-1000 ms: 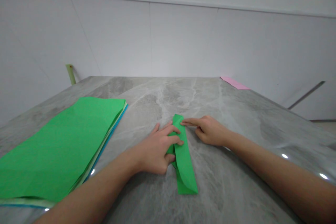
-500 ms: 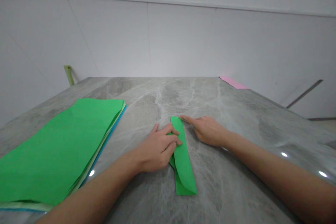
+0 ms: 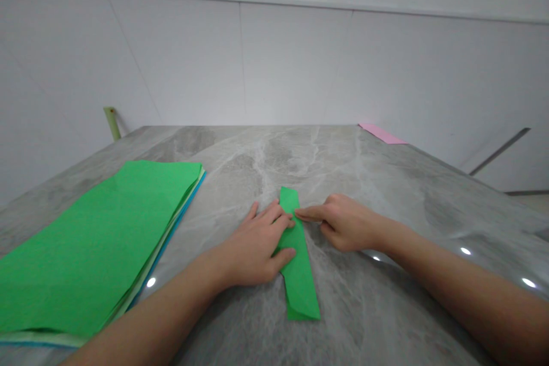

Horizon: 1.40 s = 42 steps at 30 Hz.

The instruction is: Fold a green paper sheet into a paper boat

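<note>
A folded strip of green paper (image 3: 299, 266) lies lengthwise on the table in the middle of the head view. Across its left side rests my left hand (image 3: 263, 243), open, fingers spread and thumb pressed on the paper. At the strip's right edge is my right hand (image 3: 347, 223), its index finger stretched out and touching the fold while the other fingers are curled under. Neither hand grasps the paper. Near the bottom end, the upper layer bows up slightly from the layer below. Part of the strip's left side is hidden under my left hand.
A stack of paper sheets (image 3: 98, 240), green on top with pale and blue edges below, lies on the left of the grey marbled table (image 3: 240, 154). A pink sheet (image 3: 381, 133) is at the far right edge. Behind stands a white wall (image 3: 283, 68).
My right index finger has slid from the strip's top corner down along its right edge. My left hand has flattened more over the paper, its thumb now on the strip; the loose flap lies flatter.
</note>
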Tool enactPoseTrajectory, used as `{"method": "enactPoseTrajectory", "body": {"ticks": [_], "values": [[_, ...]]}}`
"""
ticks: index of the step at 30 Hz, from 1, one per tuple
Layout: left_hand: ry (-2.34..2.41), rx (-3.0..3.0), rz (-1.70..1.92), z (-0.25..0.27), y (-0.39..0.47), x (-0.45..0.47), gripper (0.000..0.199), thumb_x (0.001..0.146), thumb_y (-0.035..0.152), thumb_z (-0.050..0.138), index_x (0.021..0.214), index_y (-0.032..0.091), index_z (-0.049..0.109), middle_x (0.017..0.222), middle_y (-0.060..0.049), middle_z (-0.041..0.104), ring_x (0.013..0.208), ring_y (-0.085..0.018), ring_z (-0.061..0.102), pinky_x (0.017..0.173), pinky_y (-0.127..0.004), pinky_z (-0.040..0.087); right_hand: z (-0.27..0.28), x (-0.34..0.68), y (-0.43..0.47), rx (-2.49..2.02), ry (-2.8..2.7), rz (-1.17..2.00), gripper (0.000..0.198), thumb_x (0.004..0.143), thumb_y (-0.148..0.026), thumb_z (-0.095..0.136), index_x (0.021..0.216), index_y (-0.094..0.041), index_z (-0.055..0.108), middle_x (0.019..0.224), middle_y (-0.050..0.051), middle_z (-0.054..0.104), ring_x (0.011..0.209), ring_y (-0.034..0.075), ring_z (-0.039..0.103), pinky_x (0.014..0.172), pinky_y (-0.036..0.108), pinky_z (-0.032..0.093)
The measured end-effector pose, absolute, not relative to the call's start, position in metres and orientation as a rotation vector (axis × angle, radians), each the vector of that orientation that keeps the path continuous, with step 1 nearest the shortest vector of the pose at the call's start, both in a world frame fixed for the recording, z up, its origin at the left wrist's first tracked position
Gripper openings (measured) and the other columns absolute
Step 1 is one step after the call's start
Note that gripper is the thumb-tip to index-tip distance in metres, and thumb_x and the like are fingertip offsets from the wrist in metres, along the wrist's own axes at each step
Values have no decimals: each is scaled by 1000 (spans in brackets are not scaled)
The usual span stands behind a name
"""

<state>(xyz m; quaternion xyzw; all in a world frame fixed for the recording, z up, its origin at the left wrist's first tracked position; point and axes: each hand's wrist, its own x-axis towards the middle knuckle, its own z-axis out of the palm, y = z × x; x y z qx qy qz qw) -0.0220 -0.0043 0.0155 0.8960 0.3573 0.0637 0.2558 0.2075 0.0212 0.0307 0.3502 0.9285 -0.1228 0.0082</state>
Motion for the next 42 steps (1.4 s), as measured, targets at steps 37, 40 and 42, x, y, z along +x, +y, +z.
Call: {"method": "enactPoseTrajectory", "body": {"ticks": [37, 40, 42], "values": [[976, 2414, 151, 17, -5, -23, 60, 81, 42, 62, 132, 15, 47, 141, -16, 45, 143, -34, 22, 115, -62, 12, 52, 196, -31, 583, 2594, -1595, 59, 51, 0, 40, 97, -13, 74, 93, 6, 76, 85, 19, 72, 66, 21, 52], [965, 2411, 153, 19, -5, -24, 68, 77, 46, 66, 133, 13, 46, 141, -17, 45, 142, -35, 24, 114, -62, 12, 43, 200, -23, 657, 2638, -1742, 53, 53, -1, 39, 91, -8, 75, 72, 7, 75, 61, 16, 70, 50, 17, 47], [949, 2411, 144, 19, -4, -25, 70, 77, 46, 67, 134, 13, 46, 143, -17, 43, 142, -36, 24, 115, -62, 11, 35, 203, -14, 932, 2803, -1742, 43, 57, -4, 40, 82, -10, 75, 55, 3, 69, 42, 12, 60, 40, 17, 39]]}}
